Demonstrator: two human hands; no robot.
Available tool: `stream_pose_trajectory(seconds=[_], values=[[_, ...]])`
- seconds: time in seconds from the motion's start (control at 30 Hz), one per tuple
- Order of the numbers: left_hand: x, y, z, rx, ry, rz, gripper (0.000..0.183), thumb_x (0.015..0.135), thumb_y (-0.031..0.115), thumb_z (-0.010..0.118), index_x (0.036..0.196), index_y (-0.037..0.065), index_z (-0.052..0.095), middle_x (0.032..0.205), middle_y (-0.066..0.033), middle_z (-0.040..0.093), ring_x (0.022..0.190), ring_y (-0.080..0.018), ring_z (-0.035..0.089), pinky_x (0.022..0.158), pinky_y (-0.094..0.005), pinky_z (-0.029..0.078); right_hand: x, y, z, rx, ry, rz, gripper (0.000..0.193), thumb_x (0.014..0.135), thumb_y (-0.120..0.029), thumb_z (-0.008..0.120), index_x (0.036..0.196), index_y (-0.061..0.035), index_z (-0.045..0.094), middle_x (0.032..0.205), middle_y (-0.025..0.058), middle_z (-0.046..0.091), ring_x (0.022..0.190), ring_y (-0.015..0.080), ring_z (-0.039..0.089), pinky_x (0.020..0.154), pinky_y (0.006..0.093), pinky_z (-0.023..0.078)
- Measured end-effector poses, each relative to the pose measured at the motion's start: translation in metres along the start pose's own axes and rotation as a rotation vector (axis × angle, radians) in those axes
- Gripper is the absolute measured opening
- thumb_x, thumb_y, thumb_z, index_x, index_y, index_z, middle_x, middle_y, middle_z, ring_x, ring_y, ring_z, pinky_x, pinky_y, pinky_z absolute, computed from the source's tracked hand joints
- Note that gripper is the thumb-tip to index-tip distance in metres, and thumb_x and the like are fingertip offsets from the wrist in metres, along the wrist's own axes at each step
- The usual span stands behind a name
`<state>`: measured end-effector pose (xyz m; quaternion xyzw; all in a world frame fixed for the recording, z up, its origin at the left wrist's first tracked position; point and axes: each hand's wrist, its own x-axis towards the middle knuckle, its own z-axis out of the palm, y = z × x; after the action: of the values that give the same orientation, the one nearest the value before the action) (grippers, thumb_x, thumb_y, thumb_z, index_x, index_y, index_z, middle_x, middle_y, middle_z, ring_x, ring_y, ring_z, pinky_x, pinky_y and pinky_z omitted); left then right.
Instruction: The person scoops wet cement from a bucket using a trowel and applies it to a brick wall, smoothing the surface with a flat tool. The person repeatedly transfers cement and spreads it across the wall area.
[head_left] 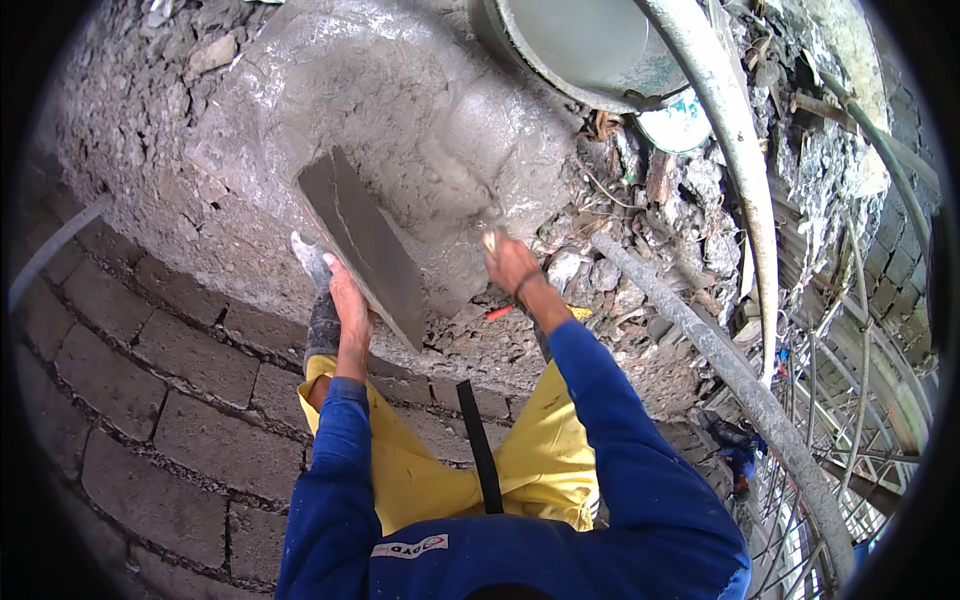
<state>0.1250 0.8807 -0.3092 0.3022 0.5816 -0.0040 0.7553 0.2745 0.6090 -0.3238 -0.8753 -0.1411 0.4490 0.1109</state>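
My left hand (350, 305) grips the lower left side of a grey rectangular board (365, 240). The board is tilted, its face smeared with grey and a thin line running along it. My right hand (513, 268) is closed round a tool with a pale handle (490, 240); the tool's working end cannot be made out against the mortar. That hand is low over the near right side of a spread of wet grey mortar (420, 120), to the right of the board and apart from it.
A large round tub (590, 40) of greyish liquid stands at the far right, beside rubble (600, 285). Bent grey pipes (735, 150) cross the right side, with a metal rod frame (850, 400) beyond. A block wall or paving (215, 380) curves along the left. A red-handled item (499, 313) lies near my right wrist.
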Motion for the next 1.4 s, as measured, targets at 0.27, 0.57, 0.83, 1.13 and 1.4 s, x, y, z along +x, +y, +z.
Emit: stream_pose_trajectory(seconds=[0.27, 0.57, 0.83, 1.13, 1.4], values=[[-0.008, -0.01, 0.017, -0.015, -0.09, 0.066, 0.051, 0.106, 0.042, 0.04, 0.134, 0.001, 0.049, 0.118, -0.0113, 0.062, 0.104, -0.0228, 0.063, 0.087, -0.0349, 0.055, -0.062, 0.077, 0.038, 0.499, 0.386, 0.166, 0.023, 0.087, -0.023, 0.068, 0.091, -0.0015, 0.062, 0.074, 0.0101, 0.064, 0.066, 0.0205, 0.059, 0.064, 0.038, 0.05], [0.009, -0.015, -0.014, 0.001, -0.123, 0.044, 0.043, 0.105, 0.032, 0.045, 0.137, 0.003, 0.045, 0.125, -0.0103, 0.057, 0.11, -0.0217, 0.06, 0.089, -0.0359, 0.054, 0.033, -0.054, 0.035, 1.187, -0.134, 0.256, 0.027, 0.09, -0.017, 0.067, 0.072, -0.0049, 0.052, 0.054, 0.0039, 0.053, 0.041, 0.0147, 0.051, 0.038, 0.0329, 0.041], [0.014, 0.0, -0.012, 0.044, -0.044, 0.107, 0.037, 0.103, 0.026, 0.048, 0.131, 0.001, 0.052, 0.125, -0.0116, 0.06, 0.11, -0.0224, 0.062, 0.086, -0.0337, 0.056, -0.043, -0.094, -0.044, 0.949, -0.128, -0.004, 0.024, 0.094, -0.017, 0.065, 0.079, -0.0048, 0.051, 0.054, 0.0021, 0.051, 0.042, 0.0113, 0.051, 0.037, 0.0294, 0.042], [0.017, -0.054, -0.016, -0.32, -0.134, -0.079, 0.038, 0.103, 0.03, 0.046, 0.133, 0.007, 0.053, 0.123, -0.0091, 0.061, 0.111, -0.0261, 0.06, 0.092, -0.0389, 0.053, -0.168, -0.2, -0.045, 0.266, 0.055, -0.021, 0.03, 0.097, -0.028, 0.055, 0.106, 0.0001, 0.049, 0.08, 0.0252, 0.066, 0.073, 0.0451, 0.066, 0.065, 0.0521, 0.054], [-0.002, -0.021, -0.081, -0.176, -0.15, -0.165, 0.039, 0.103, 0.031, 0.046, 0.133, 0.007, 0.053, 0.124, -0.009, 0.061, 0.111, -0.0265, 0.06, 0.093, -0.0395, 0.053, -0.255, -0.108, -0.04, 0.579, -0.082, 0.065, 0.025, 0.096, -0.023, 0.059, 0.11, -0.0041, 0.05, 0.083, 0.0211, 0.064, 0.071, 0.0386, 0.066, 0.062, 0.0445, 0.051]])
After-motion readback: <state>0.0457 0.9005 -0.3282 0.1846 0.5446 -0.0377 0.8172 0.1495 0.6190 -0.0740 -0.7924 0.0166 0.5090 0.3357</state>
